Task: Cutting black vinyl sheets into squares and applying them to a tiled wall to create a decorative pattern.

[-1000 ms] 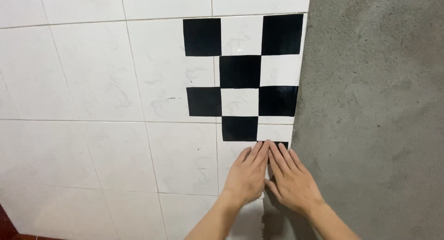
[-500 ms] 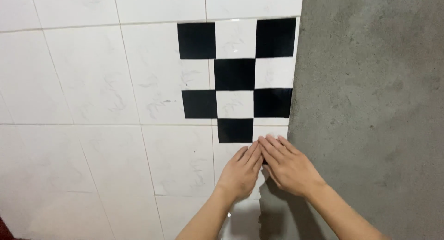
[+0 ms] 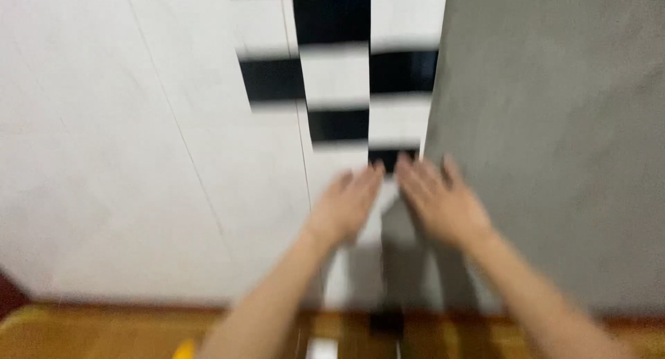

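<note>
The view is blurred by motion. My left hand (image 3: pixel 344 205) and my right hand (image 3: pixel 438 202) lie flat side by side against the wall, fingers pointing up. Their fingertips rest at the lowest black square (image 3: pixel 392 158) of a black-and-white checker patch (image 3: pixel 338 78). The patch sits on white wall tiles (image 3: pixel 125 144), right along the edge of a bare grey cement area (image 3: pixel 554 123). Neither hand holds anything; the fingers are stretched out and close together. My right hand lies partly on the grey cement.
A brown wooden strip (image 3: pixel 104 331) runs along the bottom of the wall. Something small and yellow (image 3: pixel 184 349) shows at the bottom edge, and a small dark and white thing (image 3: pixel 385 328) lies below my hands, too blurred to name.
The camera has tilted downward and moved closer, so the checker patch sits higher in view and the wooden strip has come into sight. Both hands stay flat on the wall, now slightly apart.
</note>
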